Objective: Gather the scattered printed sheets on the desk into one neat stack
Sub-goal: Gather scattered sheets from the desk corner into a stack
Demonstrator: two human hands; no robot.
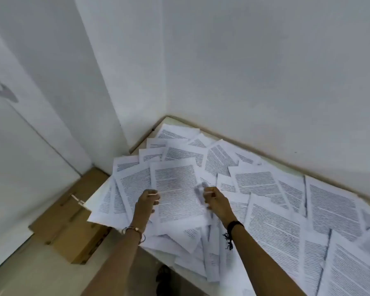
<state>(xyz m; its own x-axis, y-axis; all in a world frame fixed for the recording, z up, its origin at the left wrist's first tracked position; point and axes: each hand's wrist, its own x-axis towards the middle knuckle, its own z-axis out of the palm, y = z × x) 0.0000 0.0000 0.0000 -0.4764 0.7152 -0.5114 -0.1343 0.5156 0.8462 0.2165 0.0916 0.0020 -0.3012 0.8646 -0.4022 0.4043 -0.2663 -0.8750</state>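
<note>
Legible text: none. The printed sheets point(175, 189) lying across the tabletop point(168, 122) are carrying dense paragraphs of black type. Every line is showing only as a blurred dark stripe. No word, number, heading or page mark is coming through clearly enough to read on any sheet.

Sheets point(265, 189) lie overlapping all over the desk point(99, 190), some overhanging its left and front edges. Boxes point(68, 227) lie on the floor left of the desk. Walls point(265, 82) stand behind it.
</note>
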